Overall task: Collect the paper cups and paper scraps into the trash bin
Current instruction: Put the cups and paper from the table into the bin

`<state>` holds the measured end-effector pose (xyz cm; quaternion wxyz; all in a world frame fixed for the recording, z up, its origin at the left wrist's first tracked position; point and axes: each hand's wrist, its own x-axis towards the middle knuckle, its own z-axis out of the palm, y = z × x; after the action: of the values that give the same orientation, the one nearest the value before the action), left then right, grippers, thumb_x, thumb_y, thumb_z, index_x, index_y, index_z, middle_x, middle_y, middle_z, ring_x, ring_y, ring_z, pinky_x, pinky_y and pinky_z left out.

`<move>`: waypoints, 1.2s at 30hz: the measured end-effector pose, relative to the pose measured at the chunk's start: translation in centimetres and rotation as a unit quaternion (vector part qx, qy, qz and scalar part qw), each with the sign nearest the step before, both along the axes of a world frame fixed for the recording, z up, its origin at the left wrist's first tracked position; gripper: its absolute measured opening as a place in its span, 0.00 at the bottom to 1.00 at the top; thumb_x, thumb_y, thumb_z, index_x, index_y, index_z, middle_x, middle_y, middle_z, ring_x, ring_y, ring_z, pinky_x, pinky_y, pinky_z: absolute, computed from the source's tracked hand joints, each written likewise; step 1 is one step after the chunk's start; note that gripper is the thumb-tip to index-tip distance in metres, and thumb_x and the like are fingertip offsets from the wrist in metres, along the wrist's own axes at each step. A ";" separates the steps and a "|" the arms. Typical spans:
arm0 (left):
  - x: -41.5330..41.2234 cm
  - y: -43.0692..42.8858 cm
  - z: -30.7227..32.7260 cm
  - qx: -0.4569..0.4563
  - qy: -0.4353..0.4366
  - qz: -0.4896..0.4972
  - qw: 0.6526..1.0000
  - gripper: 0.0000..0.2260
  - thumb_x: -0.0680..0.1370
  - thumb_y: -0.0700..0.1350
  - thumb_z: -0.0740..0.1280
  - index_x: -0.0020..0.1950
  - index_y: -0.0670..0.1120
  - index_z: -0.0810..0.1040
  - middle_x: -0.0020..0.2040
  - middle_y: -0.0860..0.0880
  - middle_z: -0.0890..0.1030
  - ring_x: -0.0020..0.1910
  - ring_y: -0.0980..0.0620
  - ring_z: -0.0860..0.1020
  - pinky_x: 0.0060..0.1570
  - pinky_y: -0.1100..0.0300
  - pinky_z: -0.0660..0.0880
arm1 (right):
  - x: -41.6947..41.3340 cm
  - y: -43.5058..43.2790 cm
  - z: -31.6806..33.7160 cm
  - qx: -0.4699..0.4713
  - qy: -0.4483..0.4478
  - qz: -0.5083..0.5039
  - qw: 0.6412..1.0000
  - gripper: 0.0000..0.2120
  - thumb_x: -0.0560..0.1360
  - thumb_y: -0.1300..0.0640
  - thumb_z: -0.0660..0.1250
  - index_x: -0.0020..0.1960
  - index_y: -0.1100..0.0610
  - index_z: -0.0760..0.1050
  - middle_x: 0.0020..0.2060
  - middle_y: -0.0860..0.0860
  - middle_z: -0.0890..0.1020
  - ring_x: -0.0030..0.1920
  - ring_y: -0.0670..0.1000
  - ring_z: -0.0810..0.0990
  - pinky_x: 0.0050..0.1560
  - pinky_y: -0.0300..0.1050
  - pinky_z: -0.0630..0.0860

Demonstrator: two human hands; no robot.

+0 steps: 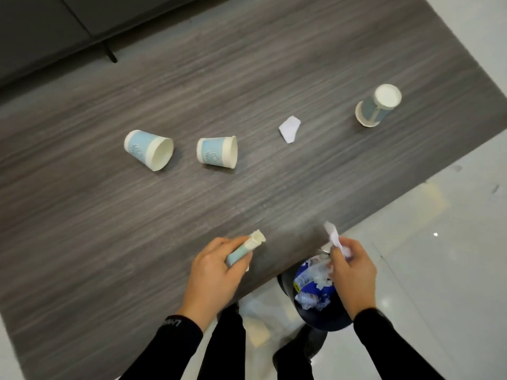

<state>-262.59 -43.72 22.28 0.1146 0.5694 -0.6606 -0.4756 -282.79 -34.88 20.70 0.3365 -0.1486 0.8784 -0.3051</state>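
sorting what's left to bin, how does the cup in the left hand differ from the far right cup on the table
The held cup is crushed flat; the far right cup keeps its round shape. The held cup is gripped in the left hand near the table's edge; the far right cup lies loose, base toward the camera. Both are blue-and-white paper cups.

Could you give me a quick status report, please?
Left hand grips crushed cup; right hand holds paper scrap over trash bin. Three cups, one scrap on table. Nothing blocking.
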 end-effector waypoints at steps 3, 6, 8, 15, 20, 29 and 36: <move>-2.9 2.1 0.1 0.027 0.038 -0.035 0.998 0.13 0.70 0.53 0.68 0.54 0.57 0.82 0.46 0.58 0.80 0.45 0.61 0.78 0.42 0.72 0.72 | -1.9 5.8 -1.7 0.118 -0.001 -0.048 0.992 0.08 0.74 0.56 0.65 0.51 0.56 0.76 0.43 0.58 0.83 0.45 0.57 0.81 0.48 0.51 0.78; -5.1 4.4 -0.6 0.036 0.037 -0.072 0.996 0.14 0.69 0.56 0.67 0.53 0.57 0.82 0.46 0.59 0.80 0.43 0.62 0.79 0.43 0.72 0.71 | -2.9 8.9 -3.9 0.168 -0.113 -0.024 0.979 0.24 0.70 0.54 0.72 0.64 0.59 0.72 0.55 0.55 0.80 0.54 0.58 0.80 0.55 0.50 0.76; -6.3 5.9 -1.2 0.042 0.022 -0.093 0.995 0.14 0.69 0.56 0.67 0.53 0.57 0.82 0.45 0.58 0.80 0.43 0.61 0.79 0.43 0.72 0.70 | -3.5 9.7 -4.9 0.145 -0.144 -0.011 0.979 0.26 0.70 0.52 0.73 0.65 0.56 0.71 0.56 0.50 0.79 0.56 0.55 0.79 0.51 0.43 0.75; -12.1 9.5 -3.8 0.256 -0.052 -0.126 0.957 0.08 0.73 0.49 0.69 0.42 0.45 0.79 0.37 0.48 0.81 0.36 0.52 0.81 0.40 0.54 0.77 | -5.0 10.5 -2.3 -0.022 -0.317 -0.034 0.948 0.16 0.76 0.54 0.66 0.63 0.52 0.75 0.54 0.50 0.83 0.53 0.46 0.82 0.57 0.43 0.78; -15.0 11.3 -4.0 0.347 -0.019 -0.122 0.930 0.12 0.73 0.49 0.69 0.54 0.44 0.77 0.43 0.50 0.80 0.34 0.58 0.81 0.33 0.64 0.76 | -6.5 12.4 -2.4 -0.017 -0.288 -0.040 0.957 0.07 0.72 0.62 0.70 0.50 0.58 0.79 0.42 0.52 0.84 0.42 0.51 0.82 0.41 0.36 0.79; -13.5 10.6 -4.7 0.150 -0.157 -0.203 0.955 0.17 0.75 0.51 0.65 0.63 0.49 0.74 0.59 0.50 0.78 0.52 0.49 0.78 0.54 0.59 0.71 | -7.5 14.7 -8.7 0.143 -0.193 -0.064 0.968 0.32 0.71 0.53 0.71 0.70 0.63 0.65 0.62 0.57 0.78 0.60 0.57 0.78 0.62 0.52 0.74; -11.3 5.2 -2.5 0.124 -0.098 -0.077 0.985 0.10 0.76 0.46 0.66 0.56 0.50 0.79 0.45 0.53 0.82 0.48 0.51 0.80 0.54 0.56 0.75 | -6.7 8.3 -4.2 0.008 -0.128 -0.058 0.990 0.07 0.75 0.58 0.65 0.52 0.53 0.77 0.47 0.54 0.84 0.45 0.52 0.82 0.53 0.49 0.79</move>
<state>-273.92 -38.54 19.75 -0.0587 0.5705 -0.6465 -0.5031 -289.48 -26.55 16.54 0.4286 -0.0543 0.8378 -0.3339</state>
